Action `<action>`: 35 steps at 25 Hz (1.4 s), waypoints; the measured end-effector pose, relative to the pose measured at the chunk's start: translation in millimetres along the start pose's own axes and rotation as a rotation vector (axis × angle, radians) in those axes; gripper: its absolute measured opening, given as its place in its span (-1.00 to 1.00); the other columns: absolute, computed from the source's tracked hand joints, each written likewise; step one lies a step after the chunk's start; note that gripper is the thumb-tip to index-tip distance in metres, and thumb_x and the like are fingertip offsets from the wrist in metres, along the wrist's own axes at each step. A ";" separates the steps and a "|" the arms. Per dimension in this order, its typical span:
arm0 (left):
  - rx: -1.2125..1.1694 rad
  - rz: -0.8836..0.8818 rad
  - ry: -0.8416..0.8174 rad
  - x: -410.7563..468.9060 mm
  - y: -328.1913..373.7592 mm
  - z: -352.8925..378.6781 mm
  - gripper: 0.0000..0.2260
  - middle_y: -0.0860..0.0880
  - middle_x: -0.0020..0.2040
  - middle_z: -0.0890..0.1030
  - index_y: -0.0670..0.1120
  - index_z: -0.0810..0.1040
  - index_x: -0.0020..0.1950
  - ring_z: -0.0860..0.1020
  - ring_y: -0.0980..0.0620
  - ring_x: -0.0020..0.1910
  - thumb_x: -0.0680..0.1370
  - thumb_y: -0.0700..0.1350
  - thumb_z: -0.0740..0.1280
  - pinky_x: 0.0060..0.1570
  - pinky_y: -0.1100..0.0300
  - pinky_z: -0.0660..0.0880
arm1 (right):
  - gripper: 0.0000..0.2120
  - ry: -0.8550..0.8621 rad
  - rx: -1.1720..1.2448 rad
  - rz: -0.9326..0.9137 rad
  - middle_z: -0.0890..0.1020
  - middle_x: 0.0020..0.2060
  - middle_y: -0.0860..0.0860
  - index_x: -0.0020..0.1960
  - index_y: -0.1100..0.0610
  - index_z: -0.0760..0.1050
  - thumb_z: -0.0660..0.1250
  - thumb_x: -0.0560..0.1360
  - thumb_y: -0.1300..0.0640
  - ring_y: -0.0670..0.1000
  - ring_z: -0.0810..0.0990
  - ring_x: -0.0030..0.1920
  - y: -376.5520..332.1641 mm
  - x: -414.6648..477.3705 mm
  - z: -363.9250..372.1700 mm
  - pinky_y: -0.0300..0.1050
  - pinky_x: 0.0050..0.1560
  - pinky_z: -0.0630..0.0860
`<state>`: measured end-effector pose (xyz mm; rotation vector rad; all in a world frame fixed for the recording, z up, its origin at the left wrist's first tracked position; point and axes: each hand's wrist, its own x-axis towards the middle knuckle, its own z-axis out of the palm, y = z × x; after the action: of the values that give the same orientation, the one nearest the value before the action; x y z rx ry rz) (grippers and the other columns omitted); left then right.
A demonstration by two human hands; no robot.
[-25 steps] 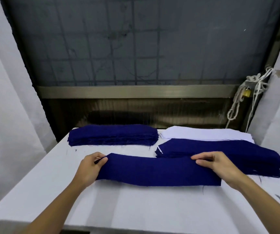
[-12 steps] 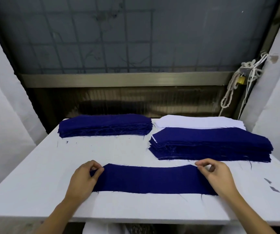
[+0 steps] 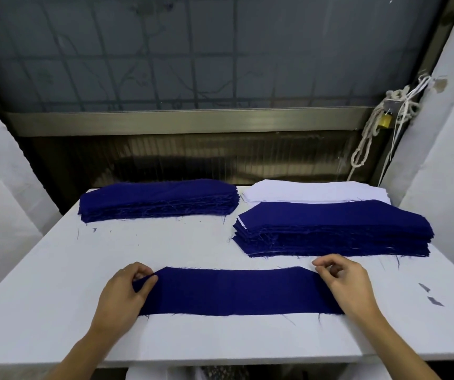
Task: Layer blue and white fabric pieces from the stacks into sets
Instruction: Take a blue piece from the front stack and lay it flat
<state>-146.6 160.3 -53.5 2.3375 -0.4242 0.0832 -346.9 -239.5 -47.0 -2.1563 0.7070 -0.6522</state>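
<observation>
Left hand (image 3: 123,294): thumb and fingers pinch left end of blue piece (image 3: 234,292)
Right hand (image 3: 349,286): fingers curled at right end, hold cannot be told
Blue piece: flat, near edge of table (image 3: 56,283)
Far left: blue stack (image 3: 160,200)
Far right: second blue stack (image 3: 335,229), white stack (image 3: 313,192) behind it

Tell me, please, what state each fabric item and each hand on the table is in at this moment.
blue piece: lying flat, a hand at each end.
left hand: pinches the piece's left end.
right hand: on the right end, fingers curled; grip unclear.
left blue stack: piled, untouched.
right blue stack: piled, untouched, edges fanned.
white stack: piled behind the right blue stack, untouched.
</observation>
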 end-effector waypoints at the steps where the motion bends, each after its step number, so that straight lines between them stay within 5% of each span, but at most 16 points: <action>1: 0.004 0.004 0.002 -3.5 0.0 -0.1 -0.88 0.17 -0.15 0.63 0.15 0.55 -0.09 0.58 0.18 -0.10 0.59 -0.07 0.42 -0.16 0.19 0.48 | -0.77 -0.007 -0.002 -0.015 0.68 -0.19 -0.18 -0.13 -0.08 0.66 0.46 0.52 0.26 -0.13 0.61 -0.17 0.5 -2.8 -0.1 -0.41 -0.16 0.48; 11: -0.045 -0.083 -0.031 -3.0 8.1 -5.3 -0.82 0.14 -0.18 0.60 0.15 0.55 -0.03 0.56 0.19 -0.15 0.54 -0.13 0.46 -0.19 0.31 0.46 | -0.72 -0.106 0.046 -0.029 0.66 -0.10 -0.11 -0.12 -0.04 0.65 0.45 0.51 0.36 -0.11 0.61 -0.06 -2.7 -6.4 -10.3 -0.42 -0.06 0.46; 15: 0.115 0.012 -0.045 17.9 26.5 -3.5 -0.79 0.19 -0.04 0.54 0.17 0.50 0.06 0.46 0.16 0.01 0.53 -0.04 0.46 -0.04 0.17 0.42 | -0.71 -0.069 0.066 -0.060 0.64 -0.07 -0.15 -0.12 -0.07 0.65 0.42 0.53 0.33 -0.11 0.55 -0.04 -8.0 2.4 -9.9 -0.42 -0.07 0.41; 21: -0.027 0.158 -0.093 83.3 98.4 22.7 -0.85 0.20 0.02 0.53 0.13 0.51 0.11 0.46 0.20 0.08 0.58 0.03 0.41 0.04 0.20 0.40 | -0.75 0.065 0.066 -0.181 0.63 -0.08 -0.22 -0.06 -0.08 0.63 0.38 0.56 0.27 -0.13 0.49 0.01 -37.4 58.4 -13.7 -0.35 -0.03 0.40; 29: -0.083 0.206 -0.214 184.8 207.9 98.5 -0.88 0.11 -0.07 0.63 0.01 0.59 0.08 0.58 0.15 -0.09 0.64 0.03 0.34 -0.16 0.34 0.45 | -0.91 -0.068 -0.093 -0.106 0.63 -0.05 -0.17 0.06 -0.04 0.60 0.34 0.62 0.11 -0.08 0.56 0.05 -53.7 173.1 4.9 -0.09 0.07 0.57; 35: 0.093 0.171 -0.299 237.9 243.5 160.7 -0.79 -0.01 0.02 0.66 -0.08 0.63 0.10 0.62 0.02 -0.03 0.65 0.04 0.33 0.05 0.02 0.62 | -0.91 -0.175 -0.360 -0.104 0.65 -0.02 -0.10 0.09 -0.04 0.58 0.33 0.62 0.03 -0.10 0.58 -0.05 -50.5 242.7 28.9 -0.19 -0.01 0.55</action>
<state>-12.1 -179.3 37.4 2.4078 -0.7821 -0.1710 -140.7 -357.6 29.4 -2.5588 0.6594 -0.4040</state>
